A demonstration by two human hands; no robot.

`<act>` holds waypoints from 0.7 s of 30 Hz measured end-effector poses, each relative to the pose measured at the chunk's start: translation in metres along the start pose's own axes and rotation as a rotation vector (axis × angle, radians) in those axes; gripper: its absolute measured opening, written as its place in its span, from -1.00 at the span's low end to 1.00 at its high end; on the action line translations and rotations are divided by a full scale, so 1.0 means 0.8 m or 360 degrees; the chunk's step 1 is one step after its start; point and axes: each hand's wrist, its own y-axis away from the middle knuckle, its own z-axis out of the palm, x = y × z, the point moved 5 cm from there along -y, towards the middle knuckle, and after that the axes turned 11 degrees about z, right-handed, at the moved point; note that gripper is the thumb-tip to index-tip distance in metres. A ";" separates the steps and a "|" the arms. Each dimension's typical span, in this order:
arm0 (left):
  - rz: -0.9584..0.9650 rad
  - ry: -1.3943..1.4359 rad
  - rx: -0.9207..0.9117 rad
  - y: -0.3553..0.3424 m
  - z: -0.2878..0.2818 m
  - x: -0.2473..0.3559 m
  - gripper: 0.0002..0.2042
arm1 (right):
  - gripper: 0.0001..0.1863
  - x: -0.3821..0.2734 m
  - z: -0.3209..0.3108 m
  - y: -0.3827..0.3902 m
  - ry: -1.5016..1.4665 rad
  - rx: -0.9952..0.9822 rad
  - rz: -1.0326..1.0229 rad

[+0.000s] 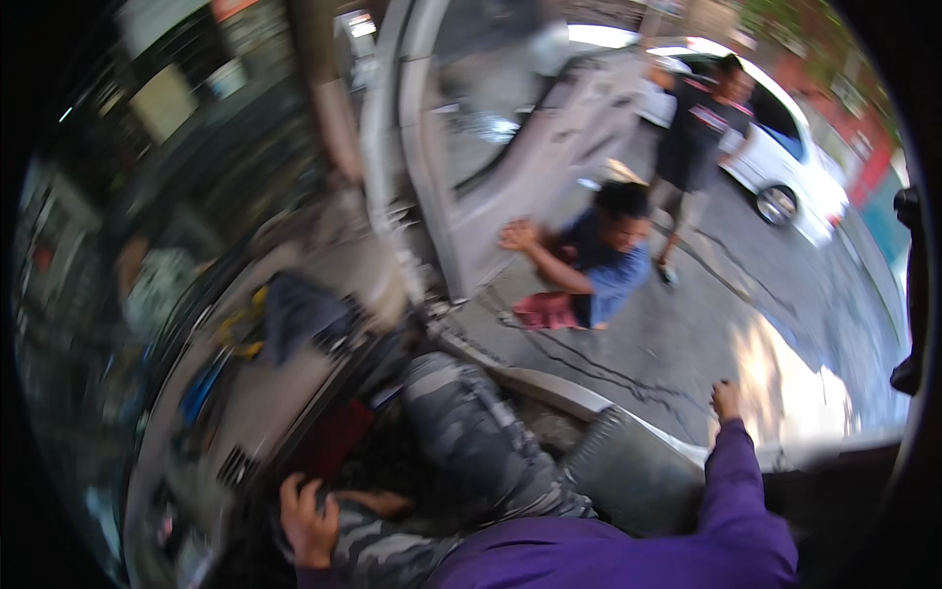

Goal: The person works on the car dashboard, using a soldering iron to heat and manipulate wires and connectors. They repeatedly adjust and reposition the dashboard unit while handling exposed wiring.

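I sit inside a vehicle in camouflage trousers and purple sleeves. My left hand is raised at the lower left, close to my thigh and below the dashboard. Its fingers are curved and apart, with nothing seen in them. Out to the right, my right hand is at the door opening, beyond the grey seat edge. Its fingers are curled in and no object shows in them. Motion blur hides whether it touches anything. The vehicle door stands open ahead on the right.
A dark cloth, a yellow item and a blue item lie on the dashboard. A person in blue is low beside the door, hands together near it. Another person stands by a white car. Dark cables cross the pavement.
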 end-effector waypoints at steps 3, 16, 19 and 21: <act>0.0116 -0.0017 0.0108 -0.009 -0.022 0.015 -0.67 | -0.55 -0.056 0.108 0.035 0.0269 -0.0190 -0.0443; -0.0147 -0.0525 0.0849 0.117 -0.202 -0.003 -0.74 | -0.74 -0.434 0.403 0.522 0.0299 -0.1092 -0.1972; -0.0485 -0.0610 0.0958 0.159 -0.239 -0.052 -0.68 | -0.77 -0.483 0.432 0.636 0.0266 -0.1117 -0.2256; -0.0725 -0.0566 0.1026 0.188 -0.256 -0.100 -0.60 | -0.77 -0.501 0.443 0.730 0.0149 -0.1296 -0.2419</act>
